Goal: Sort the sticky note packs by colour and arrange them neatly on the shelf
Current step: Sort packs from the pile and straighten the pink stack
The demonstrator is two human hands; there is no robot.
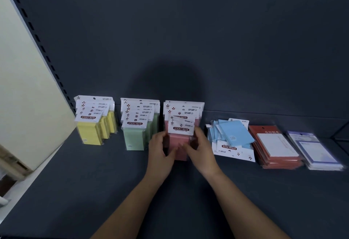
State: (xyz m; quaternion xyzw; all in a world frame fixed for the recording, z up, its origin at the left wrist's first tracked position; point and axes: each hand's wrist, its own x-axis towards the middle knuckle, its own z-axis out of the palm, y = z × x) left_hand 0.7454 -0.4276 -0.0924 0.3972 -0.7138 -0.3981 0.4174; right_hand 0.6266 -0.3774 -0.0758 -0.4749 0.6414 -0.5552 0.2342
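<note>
Both hands meet at the front pink pack (pixel 179 144), which stands at the head of the pink row (pixel 184 112) on the dark shelf (pixel 75 182). The left hand (pixel 160 148) curls its fingers round the pack's left edge; the right hand (pixel 202 150) closes on its right edge, thumb across the face. Left of the pink row stand the green row (pixel 136 135) and, farther left, the yellow row (pixel 92 131). Right of it lie loose blue packs (pixel 234 133), then a red-backed stack (pixel 275 148) and a purple-edged stack (pixel 317 152).
</note>
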